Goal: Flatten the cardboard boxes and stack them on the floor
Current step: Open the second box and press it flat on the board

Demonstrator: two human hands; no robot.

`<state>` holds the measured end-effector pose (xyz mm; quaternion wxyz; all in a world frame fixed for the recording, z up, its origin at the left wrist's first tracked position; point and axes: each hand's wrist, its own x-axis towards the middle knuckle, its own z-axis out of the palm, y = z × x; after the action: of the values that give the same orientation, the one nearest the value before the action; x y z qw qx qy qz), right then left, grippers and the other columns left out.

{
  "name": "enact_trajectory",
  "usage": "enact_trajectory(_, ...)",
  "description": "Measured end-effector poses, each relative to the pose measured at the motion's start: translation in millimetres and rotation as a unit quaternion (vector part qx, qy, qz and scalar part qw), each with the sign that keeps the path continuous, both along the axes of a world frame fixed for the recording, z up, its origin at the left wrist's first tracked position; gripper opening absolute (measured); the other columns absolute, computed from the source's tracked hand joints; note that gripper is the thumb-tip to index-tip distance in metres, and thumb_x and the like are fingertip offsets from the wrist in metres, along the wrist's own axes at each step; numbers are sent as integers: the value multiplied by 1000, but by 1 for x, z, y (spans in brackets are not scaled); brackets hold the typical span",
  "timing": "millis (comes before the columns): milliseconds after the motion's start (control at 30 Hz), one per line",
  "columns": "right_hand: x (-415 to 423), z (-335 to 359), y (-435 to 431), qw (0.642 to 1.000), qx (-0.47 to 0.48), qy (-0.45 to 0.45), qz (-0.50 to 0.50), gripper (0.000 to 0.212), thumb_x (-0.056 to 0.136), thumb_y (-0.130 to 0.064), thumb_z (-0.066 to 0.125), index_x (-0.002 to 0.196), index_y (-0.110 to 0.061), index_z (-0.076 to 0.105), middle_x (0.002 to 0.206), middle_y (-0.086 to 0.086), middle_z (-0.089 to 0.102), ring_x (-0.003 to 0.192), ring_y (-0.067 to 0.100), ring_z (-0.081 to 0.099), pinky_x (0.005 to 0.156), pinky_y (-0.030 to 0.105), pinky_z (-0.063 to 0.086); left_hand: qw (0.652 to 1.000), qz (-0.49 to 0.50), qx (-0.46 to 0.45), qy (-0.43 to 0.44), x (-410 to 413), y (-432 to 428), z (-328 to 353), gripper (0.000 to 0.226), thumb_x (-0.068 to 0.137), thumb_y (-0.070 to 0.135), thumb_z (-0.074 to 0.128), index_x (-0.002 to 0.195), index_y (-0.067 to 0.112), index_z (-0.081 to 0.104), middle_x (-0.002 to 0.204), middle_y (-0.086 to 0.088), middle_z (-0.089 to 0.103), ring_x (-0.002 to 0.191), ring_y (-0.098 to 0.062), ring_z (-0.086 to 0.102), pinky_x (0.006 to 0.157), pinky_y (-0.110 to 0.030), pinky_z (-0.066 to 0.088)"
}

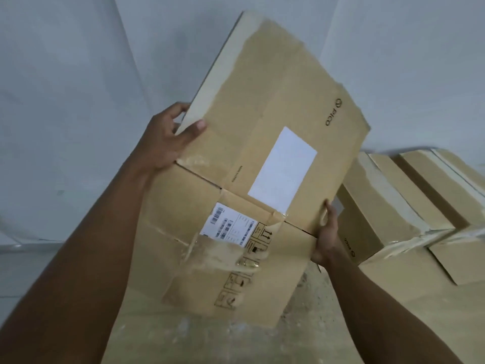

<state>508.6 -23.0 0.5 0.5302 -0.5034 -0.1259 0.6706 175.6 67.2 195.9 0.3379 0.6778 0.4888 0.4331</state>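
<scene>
I hold a large brown cardboard box (265,143) up in front of me, tilted to the right. It bears a blank white label, a barcode shipping label and torn tape. Its lower flaps hang open toward the floor. My left hand (168,137) grips the box's left edge, thumb on the front face and fingers curled behind. At the lower right corner, my right hand (326,237) grips the edge, fingers wrapped round it. Flattened cardboard (183,337) lies on the floor beneath the held box.
Two taped cardboard boxes (409,206) stand at the right against the white wall (65,101), with a loose flap in front of them. Grey floor shows at the left.
</scene>
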Motion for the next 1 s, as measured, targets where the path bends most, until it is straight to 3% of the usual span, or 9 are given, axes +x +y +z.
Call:
enact_trajectory(100, 10, -7, -7, 997, -28, -76, -2, 57, 85, -57, 51, 117, -15, 71, 101, 11, 74, 85, 28, 71, 78, 38, 57, 998, 34, -47, 13, -18, 8, -56, 35, 91, 48, 67, 122, 33, 60, 104, 9, 74, 86, -9, 74, 71, -26, 58)
enact_trajectory(200, 15, -23, -19, 979, -53, -198, -18, 42, 81, -37, 56, 110, -11, 71, 98, 11, 73, 86, 27, 66, 76, 40, 52, 993, 72, -84, 51, -30, 0, -125, 33, 91, 50, 67, 117, 33, 58, 102, 12, 70, 88, -10, 70, 71, -28, 54)
enact_trajectory(300, 18, -46, -32, 938, -67, -341, -6, 19, 88, -27, 60, 80, -12, 68, 84, 3, 61, 79, 20, 52, 69, 32, 40, 981, 107, -139, 78, -32, -17, -198, 50, 83, 58, 68, 116, 22, 59, 101, 0, 69, 90, -22, 68, 64, -26, 47)
enact_trajectory(400, 24, -68, -33, 907, -81, -410, 53, 22, 98, -24, 54, 92, -10, 69, 87, -1, 62, 81, 16, 55, 67, 28, 43, 972, 118, -182, 90, -24, -30, -255, 55, 85, 51, 72, 124, 14, 59, 107, -6, 70, 97, -29, 68, 70, -32, 46)
enact_trajectory(500, 33, -93, -28, 877, -100, -458, 107, 28, 100, -25, 54, 119, -7, 64, 111, 8, 65, 102, 27, 61, 84, 38, 51, 966, 125, -198, 113, -16, -34, -290, 57, 86, 39, 76, 134, 20, 52, 117, -9, 71, 106, -30, 67, 85, -39, 52)
enact_trajectory(667, 28, -119, -46, 833, -134, -521, 126, 61, 97, -18, 58, 152, -10, 33, 146, 15, 49, 128, 34, 52, 107, 46, 44, 932, 119, -190, 284, -3, -62, -328, 92, 84, 36, 75, 156, 23, 19, 147, -16, 49, 130, -39, 51, 100, -52, 46)
enact_trajectory(800, -17, -139, -88, 701, -70, -681, 201, 98, 86, -45, 64, 159, -20, 4, 167, 10, -1, 153, 29, 8, 123, 45, 15, 902, -47, -47, 427, 25, -127, -356, 103, 82, 70, 54, 160, 15, 15, 168, -12, 8, 155, -29, 6, 122, -56, 13)
enact_trajectory(900, -38, -157, -117, 619, -31, -739, 264, 112, 84, -69, 53, 160, -17, -11, 167, 10, -20, 154, 29, -16, 124, 46, -4, 881, -159, -11, 445, 44, -166, -375, 103, 84, 78, 44, 160, 13, 17, 169, -5, 4, 156, -23, 0, 121, -56, 15)
enact_trajectory(1000, -43, -162, -124, 580, -17, -768, 272, 109, 88, -69, 47, 159, -14, -15, 166, 9, -24, 153, 29, -20, 125, 49, -6, 870, -156, -22, 468, 51, -172, -380, 104, 86, 80, 39, 160, 12, 15, 169, -6, 6, 156, -22, 0, 122, -58, 11)
